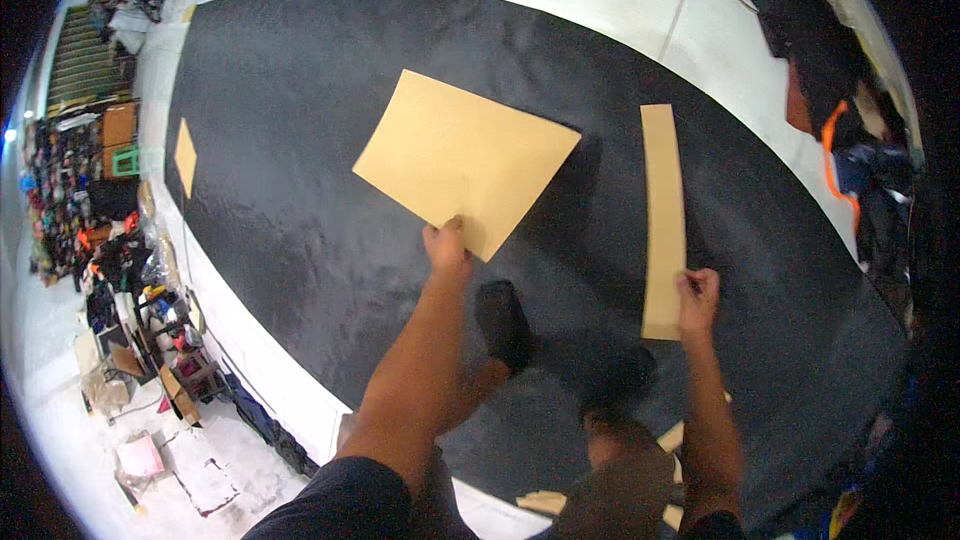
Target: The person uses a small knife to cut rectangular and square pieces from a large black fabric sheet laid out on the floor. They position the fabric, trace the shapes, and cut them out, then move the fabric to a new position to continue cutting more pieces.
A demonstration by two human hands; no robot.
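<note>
My left hand is closed on the near corner of a large tan cardboard sheet, thumb on its upper face. The sheet is held out above a big black sheet of material spread below. In my right hand, a long narrow tan cardboard strip is pinched near its lower right edge. The strip points away from me and also appears raised over the black material. I cannot tell how far either piece is from the surface.
My feet in dark socks are on the black material. A small tan piece lies at its far left edge, and several tan scraps lie near my legs. Cluttered goods line the left; dark cloth and an orange strap are at right.
</note>
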